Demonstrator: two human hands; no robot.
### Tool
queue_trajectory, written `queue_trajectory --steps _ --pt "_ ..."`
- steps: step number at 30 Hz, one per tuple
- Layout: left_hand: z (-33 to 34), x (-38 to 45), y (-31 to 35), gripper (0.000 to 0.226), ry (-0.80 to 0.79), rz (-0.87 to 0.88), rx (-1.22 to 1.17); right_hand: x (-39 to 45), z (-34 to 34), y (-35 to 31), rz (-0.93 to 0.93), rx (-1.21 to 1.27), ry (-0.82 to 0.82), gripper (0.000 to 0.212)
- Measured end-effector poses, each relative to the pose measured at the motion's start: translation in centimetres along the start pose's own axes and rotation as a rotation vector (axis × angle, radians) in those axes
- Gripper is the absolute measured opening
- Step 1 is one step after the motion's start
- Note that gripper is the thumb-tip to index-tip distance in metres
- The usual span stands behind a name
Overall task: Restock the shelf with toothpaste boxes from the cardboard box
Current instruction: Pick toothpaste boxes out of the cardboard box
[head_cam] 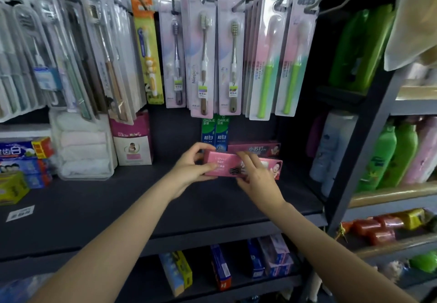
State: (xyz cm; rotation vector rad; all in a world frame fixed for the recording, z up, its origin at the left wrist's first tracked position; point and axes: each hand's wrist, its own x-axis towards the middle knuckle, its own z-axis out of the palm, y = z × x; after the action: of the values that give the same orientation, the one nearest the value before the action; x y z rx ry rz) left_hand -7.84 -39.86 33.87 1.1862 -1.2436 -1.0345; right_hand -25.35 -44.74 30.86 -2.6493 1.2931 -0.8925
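Both hands (222,169) outstretched, gripping pink toothpaste box (224,164)

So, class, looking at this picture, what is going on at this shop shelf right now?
A person is stocking a dark shelf. Both hands hold one pink toothpaste box lying lengthwise: the left hand grips its left end, and the right hand rests its fingers over the front. A similar pink box and two upright green toothpaste boxes stand just behind. Packaged toothbrushes hang above.
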Motion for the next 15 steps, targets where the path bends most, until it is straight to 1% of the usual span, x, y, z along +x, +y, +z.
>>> queue_trajectory --steps 1,2,6,8,10,12,15 --pt "0.7 0.9 -0.2 0.032 -0.007 0.006 0.023 0.5 0.2 0.9 0.018 -0.027 0.01 0.058" --pt "1.3 1.9 -0.4 0.034 -0.001 0.03 0.108 1.0 0.4 1.8 0.041 -0.057 0.014 0.057" --pt "2.5 6.3 -2.0 0.056 0.112 0.202 0.823 4.6 1.1 5.3 0.187 -0.188 0.04 0.057" --pt "2.5 8.1 -3.2 0.058 0.108 0.231 1.125 6.6 1.7 6.9 0.23 -0.236 0.041 0.055" --pt "2.4 9.5 -4.3 0.059 0.056 0.206 1.41 8.4 2.6 8.3 0.235 -0.276 0.042 0.054" --pt "2.3 10.7 -5.4 0.061 0.007 0.165 1.553 10.2 3.5 9.2 0.242 -0.33 0.034 0.056" --pt "1.9 12.4 -7.0 0.061 -0.037 0.105 1.646 12.3 4.1 9.9 0.276 -0.373 0.006 0.061"
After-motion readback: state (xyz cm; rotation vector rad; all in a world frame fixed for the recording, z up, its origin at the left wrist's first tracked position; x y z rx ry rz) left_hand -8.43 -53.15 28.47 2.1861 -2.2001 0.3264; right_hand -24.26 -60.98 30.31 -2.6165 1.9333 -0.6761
